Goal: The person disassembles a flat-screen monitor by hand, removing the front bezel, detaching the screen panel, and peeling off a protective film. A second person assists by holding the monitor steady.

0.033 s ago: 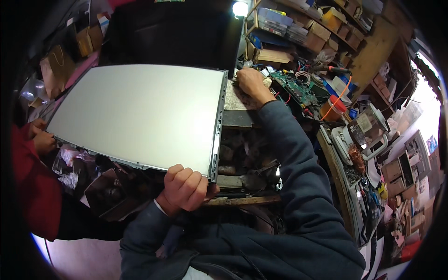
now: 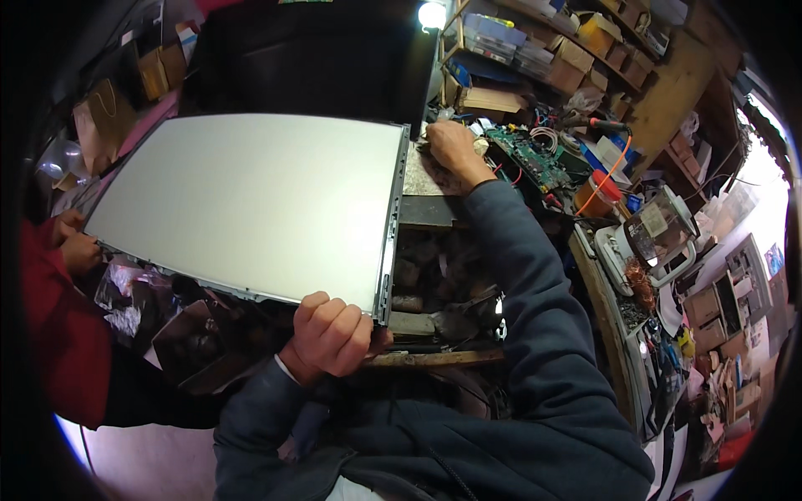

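Note:
A large flat white display panel (image 2: 251,200) with a thin dark frame spans the left and middle of the view, looking like a screen's backlight unit. My left hand (image 2: 332,336) is wrapped round its near right corner, knuckles up. Beyond the panel's right edge, my right hand (image 2: 455,150) is curled low over the bench top (image 2: 430,182), its fingertips turned away from view. Whatever those fingers may hold is hidden. At the panel's left end, another person's hands (image 2: 78,244) grip the frame near its left corner.
A large black screen (image 2: 309,71) stands behind the panel. Right of my right hand lie a green circuit board (image 2: 535,159), a red-lidded jar (image 2: 597,196) and a blender jug (image 2: 660,225). Shelves of boxes (image 2: 564,67) rise behind. The other person's red sleeve (image 2: 63,326) is at left.

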{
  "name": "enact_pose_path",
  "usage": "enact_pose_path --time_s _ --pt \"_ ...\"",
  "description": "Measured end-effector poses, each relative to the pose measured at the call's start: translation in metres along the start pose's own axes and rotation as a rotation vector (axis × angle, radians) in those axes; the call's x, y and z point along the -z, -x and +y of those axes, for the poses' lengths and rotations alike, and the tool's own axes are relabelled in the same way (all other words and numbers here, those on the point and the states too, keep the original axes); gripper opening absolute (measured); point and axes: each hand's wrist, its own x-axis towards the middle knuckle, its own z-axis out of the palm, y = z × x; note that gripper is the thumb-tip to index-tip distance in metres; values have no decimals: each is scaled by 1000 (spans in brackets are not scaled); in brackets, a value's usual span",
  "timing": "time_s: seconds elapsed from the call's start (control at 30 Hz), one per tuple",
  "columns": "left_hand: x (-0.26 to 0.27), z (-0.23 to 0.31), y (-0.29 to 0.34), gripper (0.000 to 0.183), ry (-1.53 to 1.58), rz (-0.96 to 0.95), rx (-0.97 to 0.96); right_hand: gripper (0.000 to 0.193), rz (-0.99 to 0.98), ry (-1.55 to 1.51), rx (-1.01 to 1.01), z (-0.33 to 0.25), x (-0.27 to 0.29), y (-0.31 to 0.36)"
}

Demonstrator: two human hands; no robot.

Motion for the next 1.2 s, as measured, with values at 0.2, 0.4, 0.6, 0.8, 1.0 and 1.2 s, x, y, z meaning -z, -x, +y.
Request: enact_pose_path --time_s 0.2,0.4,0.6,0.8,1.0,1.2 --pt "-4 -7 -12 25 11 2 -18 15 265 -271 -187 -11 25 5" --pt "-8 -6 -6 27 -25 43 -26 37 180 -1286 -406 -93 119 81" --pt "-4 -9 -11 29 -35 0 -29 9 40 -1702 -447 -180 159 209" --pt "-7 -11 -9 31 -31 -6 -21 12 46 -1472 -337 -223 168 233" --pt "-3 -8 -7 31 8 -90 -10 13 149 -1580 -276 -238 151 233" --pt "-4 -6 -5 27 -6 -49 7 13 126 -1600 -278 -241 149 237"
